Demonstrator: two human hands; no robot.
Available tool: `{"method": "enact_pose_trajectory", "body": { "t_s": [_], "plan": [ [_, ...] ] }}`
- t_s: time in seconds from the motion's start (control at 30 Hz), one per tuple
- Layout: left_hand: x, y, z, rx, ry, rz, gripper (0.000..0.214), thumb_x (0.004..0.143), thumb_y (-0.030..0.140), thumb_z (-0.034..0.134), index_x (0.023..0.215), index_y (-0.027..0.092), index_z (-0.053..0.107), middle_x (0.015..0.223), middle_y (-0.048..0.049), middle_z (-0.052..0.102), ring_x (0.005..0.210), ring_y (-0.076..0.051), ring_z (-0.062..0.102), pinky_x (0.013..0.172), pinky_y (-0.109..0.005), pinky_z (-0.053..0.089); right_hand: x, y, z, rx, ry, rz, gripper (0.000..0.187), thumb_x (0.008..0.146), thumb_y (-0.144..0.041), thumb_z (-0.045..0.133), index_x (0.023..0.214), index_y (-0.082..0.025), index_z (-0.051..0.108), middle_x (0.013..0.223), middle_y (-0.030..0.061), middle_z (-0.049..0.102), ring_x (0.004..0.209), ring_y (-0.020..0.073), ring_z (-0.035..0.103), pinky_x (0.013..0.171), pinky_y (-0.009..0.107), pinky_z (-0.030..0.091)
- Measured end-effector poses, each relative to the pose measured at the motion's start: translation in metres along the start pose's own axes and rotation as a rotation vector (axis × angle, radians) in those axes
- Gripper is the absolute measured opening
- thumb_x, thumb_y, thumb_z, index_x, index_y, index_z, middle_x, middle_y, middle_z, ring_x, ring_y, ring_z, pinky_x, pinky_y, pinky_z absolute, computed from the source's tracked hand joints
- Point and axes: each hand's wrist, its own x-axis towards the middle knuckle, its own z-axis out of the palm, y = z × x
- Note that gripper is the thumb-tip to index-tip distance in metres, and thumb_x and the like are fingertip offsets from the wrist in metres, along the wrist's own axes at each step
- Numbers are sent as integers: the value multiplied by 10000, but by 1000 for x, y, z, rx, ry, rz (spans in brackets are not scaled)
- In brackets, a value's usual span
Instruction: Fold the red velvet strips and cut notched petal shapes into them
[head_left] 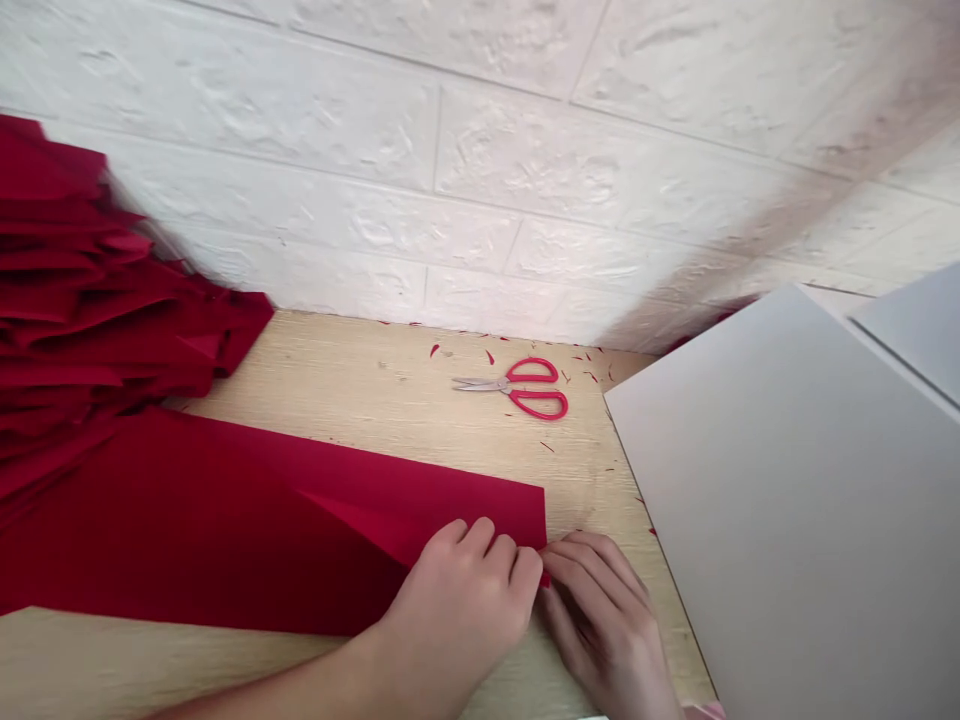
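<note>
A folded red sheet (225, 530), paper or felt, lies flat on the wooden table (337, 370), with a diagonal fold near its right end. My left hand (454, 610) rests on that end, its fingers curled against the sheet. My right hand (600, 620) comes in from the lower right, its fingertips pinching the sheet's near right corner (544, 570) against my left fingers. Red-handled scissors (525, 388) lie closed above the sheet, out of reach of my fingers and touching neither hand.
A heap of layered red sheets (82, 300) sits at the left against a white textured brick-pattern wall (450, 180). Small red scraps (487, 356) dot the table. A large grey board (780, 500) stands along the table's right side.
</note>
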Motion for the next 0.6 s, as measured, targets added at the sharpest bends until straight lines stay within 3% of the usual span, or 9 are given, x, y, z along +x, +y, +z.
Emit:
{"method": "enact_pose_trajectory", "body": {
  "t_s": [0.1,0.17,0.3,0.4,0.5,0.6],
  "plan": [
    [1,4,-2,30,36,-20,192,741,5,559,757,194,526,629,-10,619,559,-192,588,511,-305,463,-1,0,-3,64,-18,45,229,876,-97,615,1051,-242,646,943,61,723,881,230,641,791,377,531],
    [5,2,-9,9,-5,-23,182,749,12,557,760,193,543,622,-10,621,554,-190,590,508,-303,454,1,0,-6,140,-15,123,196,917,-224,597,1104,-248,649,1009,78,720,938,253,649,804,395,538],
    [21,-13,-35,-99,-99,-70,218,734,-4,548,814,192,597,703,-13,681,625,-202,631,574,-319,481,13,6,-12,183,106,511,394,1047,-416,330,1166,-248,665,1092,103,716,990,251,667,817,394,538],
    [32,-28,-57,-183,-136,-162,188,807,34,524,808,209,594,743,-14,697,667,-208,642,577,-315,451,25,9,-15,184,43,697,534,1042,-531,288,978,-229,723,897,96,727,824,235,677,716,355,526],
    [33,-36,-70,-271,-125,-218,169,875,95,497,798,216,586,755,-11,690,670,-204,632,575,-310,420,38,5,-17,298,-100,749,682,1027,-604,216,725,-224,695,668,64,656,613,205,614,571,321,474],
    [25,-35,-70,-326,-83,-174,201,914,119,473,791,215,601,755,-7,690,664,-193,621,597,-311,419,49,-5,-18,426,-161,769,676,1014,-632,236,628,-225,613,603,39,603,597,198,588,546,305,463]
  ]
}}
